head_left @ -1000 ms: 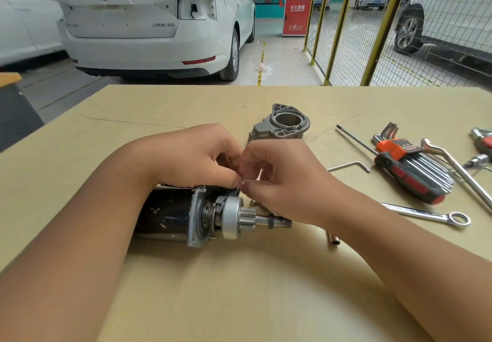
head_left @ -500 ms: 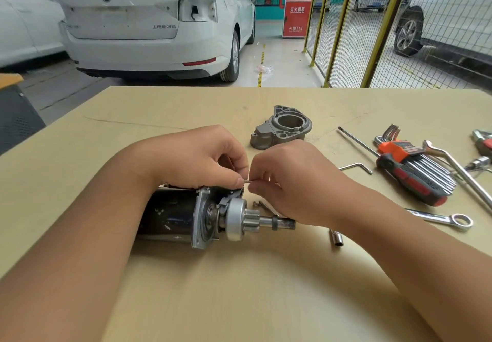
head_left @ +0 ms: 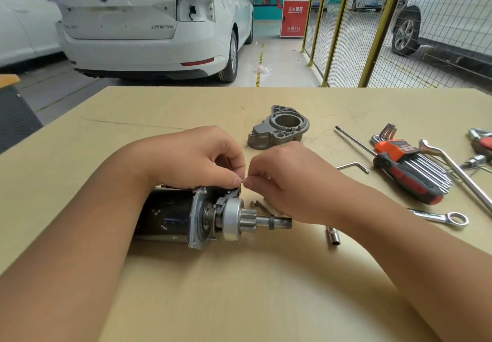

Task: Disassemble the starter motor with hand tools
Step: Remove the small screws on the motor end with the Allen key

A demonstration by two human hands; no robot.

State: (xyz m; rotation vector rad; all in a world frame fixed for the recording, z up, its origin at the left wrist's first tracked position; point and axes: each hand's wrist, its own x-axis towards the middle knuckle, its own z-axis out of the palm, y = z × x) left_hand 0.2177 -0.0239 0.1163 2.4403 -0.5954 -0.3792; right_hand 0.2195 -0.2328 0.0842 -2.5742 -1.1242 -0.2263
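Worktop: starter motor left-centre; detached housing behind it; hex keys, spanner right; socket between.

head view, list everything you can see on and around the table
starter motor: 1, black and silver, lying near table edge
nose housing: 1, grey, behind hands
hex key set: 1, orange-black holder, right
loose hex key: 1, silver, beside set
ring spanner: 1, silver, right
socket bit: 1, silver, under right wrist
table: 1, tan
car: white, behind table
left hand: on motor, pinching
right hand: pinching small pin
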